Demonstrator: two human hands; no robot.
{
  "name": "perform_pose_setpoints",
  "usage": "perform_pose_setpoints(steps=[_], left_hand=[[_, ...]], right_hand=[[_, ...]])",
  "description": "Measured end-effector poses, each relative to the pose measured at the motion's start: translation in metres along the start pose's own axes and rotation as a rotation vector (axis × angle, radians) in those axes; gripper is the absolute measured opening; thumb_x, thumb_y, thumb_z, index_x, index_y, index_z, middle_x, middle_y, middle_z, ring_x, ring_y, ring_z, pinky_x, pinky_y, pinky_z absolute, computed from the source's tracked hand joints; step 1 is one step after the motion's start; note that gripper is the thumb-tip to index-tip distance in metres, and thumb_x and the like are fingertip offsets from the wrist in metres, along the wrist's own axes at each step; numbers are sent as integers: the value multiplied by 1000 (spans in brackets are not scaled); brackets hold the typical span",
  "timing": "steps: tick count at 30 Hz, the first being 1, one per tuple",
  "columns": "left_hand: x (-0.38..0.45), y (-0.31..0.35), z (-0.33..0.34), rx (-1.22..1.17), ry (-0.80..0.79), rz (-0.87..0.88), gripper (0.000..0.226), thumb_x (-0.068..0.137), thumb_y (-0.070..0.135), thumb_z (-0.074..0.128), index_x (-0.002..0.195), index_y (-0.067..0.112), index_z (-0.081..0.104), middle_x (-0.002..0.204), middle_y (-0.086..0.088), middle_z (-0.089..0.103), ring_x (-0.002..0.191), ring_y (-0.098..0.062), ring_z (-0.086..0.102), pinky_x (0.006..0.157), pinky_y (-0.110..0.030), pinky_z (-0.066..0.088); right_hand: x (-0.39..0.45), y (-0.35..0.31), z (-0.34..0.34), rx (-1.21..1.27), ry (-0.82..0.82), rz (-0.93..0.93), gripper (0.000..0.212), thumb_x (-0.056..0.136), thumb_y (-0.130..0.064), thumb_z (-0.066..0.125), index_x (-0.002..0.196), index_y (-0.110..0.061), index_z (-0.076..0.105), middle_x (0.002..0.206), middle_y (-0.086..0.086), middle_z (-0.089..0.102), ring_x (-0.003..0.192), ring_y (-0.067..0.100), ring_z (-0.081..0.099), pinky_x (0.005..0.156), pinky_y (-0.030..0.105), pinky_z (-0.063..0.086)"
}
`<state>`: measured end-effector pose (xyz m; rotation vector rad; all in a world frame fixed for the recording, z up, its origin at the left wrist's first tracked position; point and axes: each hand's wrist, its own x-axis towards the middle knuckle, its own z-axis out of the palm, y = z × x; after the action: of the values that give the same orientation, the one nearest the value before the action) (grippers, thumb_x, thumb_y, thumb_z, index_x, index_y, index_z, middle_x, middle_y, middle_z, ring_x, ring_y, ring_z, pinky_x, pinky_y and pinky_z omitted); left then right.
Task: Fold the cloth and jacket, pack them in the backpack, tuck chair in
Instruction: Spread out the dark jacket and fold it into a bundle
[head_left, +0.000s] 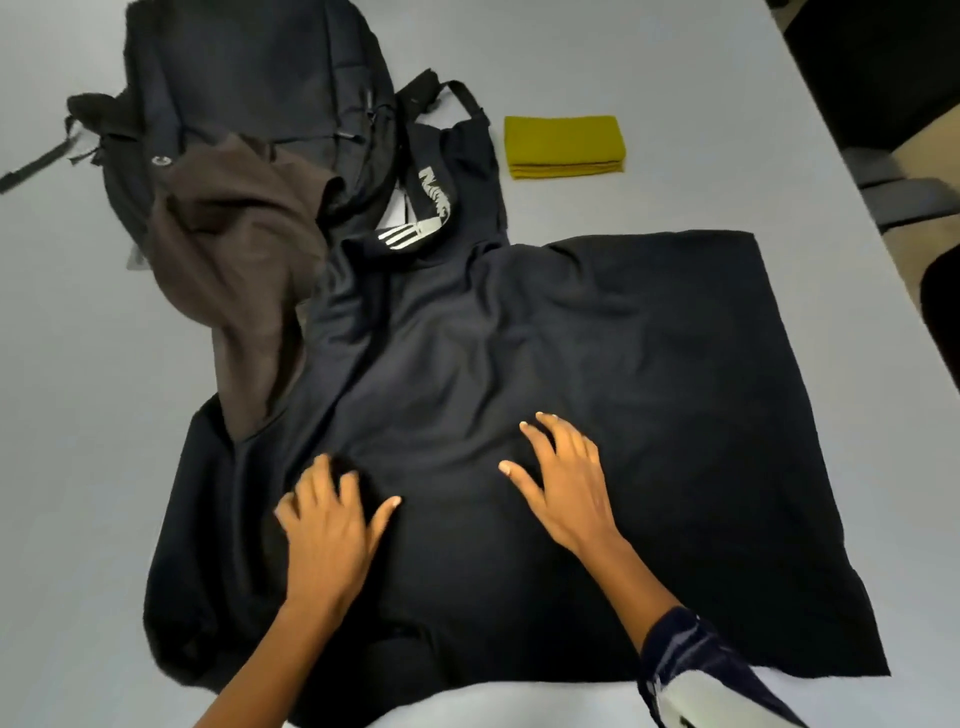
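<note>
Both hands flat on the black jacket, spread wide across the pale counter. Left hand presses near the middle, fingers straight and apart; right hand rests beside it, fingers splayed, gripping nothing. White stripes and lettering show on a fold at the far end, too warped to read, possibly a sports brand. The black backpack lies beyond, a brown garment draped over its near edge and onto the jacket. The folded yellow cloth sits apart on the right.
</note>
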<state>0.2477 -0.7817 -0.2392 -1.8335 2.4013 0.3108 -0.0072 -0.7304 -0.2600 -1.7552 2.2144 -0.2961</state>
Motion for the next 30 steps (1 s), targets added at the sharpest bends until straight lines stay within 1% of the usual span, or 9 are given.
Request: perform_pose_setpoints(steps=[3, 7, 10, 14, 18, 22, 24, 27, 30], left_hand=[[34, 35, -7, -21, 122, 329, 56, 94, 48, 29, 108, 8, 65, 133, -17, 52, 120, -33, 52, 90, -45, 43], [85, 92, -2, -178, 95, 529, 49, 95, 34, 35, 134, 10, 50, 150, -9, 36, 140, -24, 30, 113, -42, 30], [116, 115, 15, -314, -12, 335, 61, 95, 52, 33, 148, 23, 24, 159, 0, 10, 146, -15, 0, 119, -39, 5], [130, 113, 35, -139, -23, 143, 90, 82, 77, 19, 151, 21, 3, 158, 7, -6, 144, -10, -10, 117, -39, -6], [128, 119, 34, -106, 2, 113, 92, 81, 78, 13, 151, 18, 11, 159, 5, 1, 146, -14, -4, 118, -45, 0], [141, 141, 30, -139, 135, 48, 81, 87, 66, 35, 140, 5, 36, 157, -14, 12, 146, -27, 3, 117, -46, 2], [156, 142, 30, -200, 127, -12, 80, 88, 60, 45, 144, 5, 29, 158, -14, 5, 146, -30, 3, 118, -47, 6], [164, 132, 31, -165, 99, -42, 80, 89, 60, 41, 149, 11, 20, 158, -13, 4, 146, -29, 4, 118, -47, 8], [164, 132, 31, -177, 131, -36, 78, 91, 60, 41, 146, 8, 27, 157, -17, 5, 145, -33, 6, 118, -48, 10]], right_hand=[[25, 11, -13, 52, 125, 56, 57, 95, -51, 39, 140, -14, 44, 149, 7, 37, 142, 23, 25, 115, 40, 21], [60, 38, -18, -38, 6, 91, 61, 97, -51, 29, 150, -22, 21, 159, 0, 14, 147, 18, 2, 118, 43, 4], [76, 59, -13, -173, -112, -7, 67, 93, -60, 19, 151, -27, 10, 160, -3, -1, 147, 19, -5, 116, 52, 3], [80, 106, -19, -288, -88, 75, 77, 88, -70, 13, 151, -26, 6, 160, -2, -1, 147, 20, -2, 113, 59, 1], [80, 157, -37, -294, -61, 217, 84, 87, -73, 6, 151, -20, 7, 160, 3, -1, 147, 23, -3, 112, 61, 2], [89, 184, -52, -304, -56, 230, 78, 87, -73, 6, 151, -27, 6, 160, 3, -1, 147, 27, -4, 111, 62, 0], [92, 202, -60, -296, -68, 233, 74, 88, -72, 8, 150, -33, 3, 160, 2, -1, 147, 26, -5, 113, 60, 0], [93, 228, -70, -266, -43, 233, 72, 89, -68, 12, 151, -31, 3, 160, 1, 1, 147, 23, -6, 118, 52, 3], [102, 233, -77, -187, 32, 280, 71, 91, -63, 18, 150, -23, 21, 159, 2, 15, 147, 26, 3, 119, 49, 4]])
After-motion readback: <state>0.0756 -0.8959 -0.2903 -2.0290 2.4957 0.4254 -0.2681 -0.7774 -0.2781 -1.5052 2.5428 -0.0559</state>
